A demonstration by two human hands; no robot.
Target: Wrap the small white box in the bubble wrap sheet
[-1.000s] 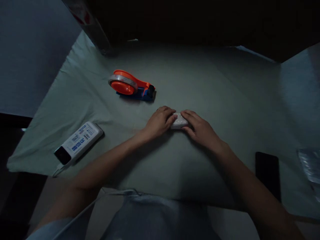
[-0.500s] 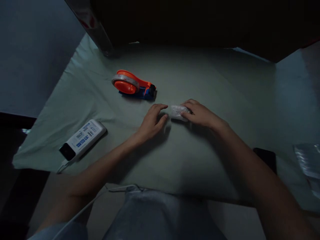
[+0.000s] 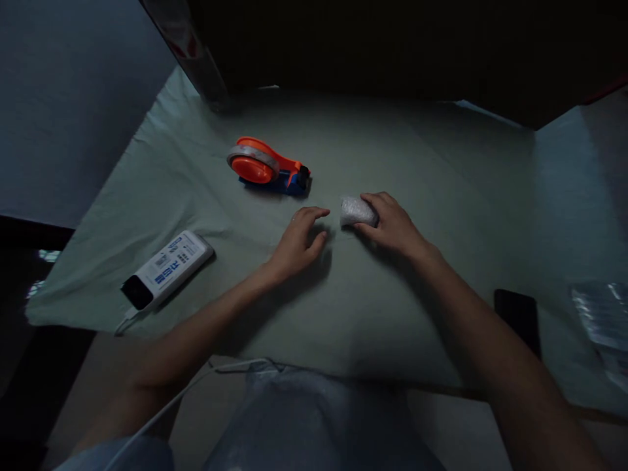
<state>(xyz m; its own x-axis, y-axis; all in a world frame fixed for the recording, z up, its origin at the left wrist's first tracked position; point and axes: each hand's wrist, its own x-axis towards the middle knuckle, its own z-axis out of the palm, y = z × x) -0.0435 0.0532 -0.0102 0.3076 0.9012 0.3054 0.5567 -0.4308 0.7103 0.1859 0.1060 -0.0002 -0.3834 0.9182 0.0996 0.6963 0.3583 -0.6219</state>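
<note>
A small bundle wrapped in bubble wrap (image 3: 357, 211) is near the middle of the cloth-covered table. My right hand (image 3: 390, 226) grips its right end between thumb and fingers; what the wrap contains is hidden. To the left of the bundle, my left hand (image 3: 300, 242) has its thumb and fingers apart with nothing between them, and a small gap separates it from the wrap. An orange and blue tape dispenser (image 3: 272, 167) with a roll of tape lies beyond my left hand.
A white power bank (image 3: 169, 268) with a cable lies at the left. On the right are a black phone-like slab (image 3: 517, 317) and clear plastic packaging (image 3: 601, 317). A large dark box-like object (image 3: 383, 49) spans the back of the green cloth (image 3: 294, 320).
My right hand has turned the bubble-wrapped bundle, so more of its broad side shows. My left hand has stayed nearly in place. The whole view has shifted slightly.
</note>
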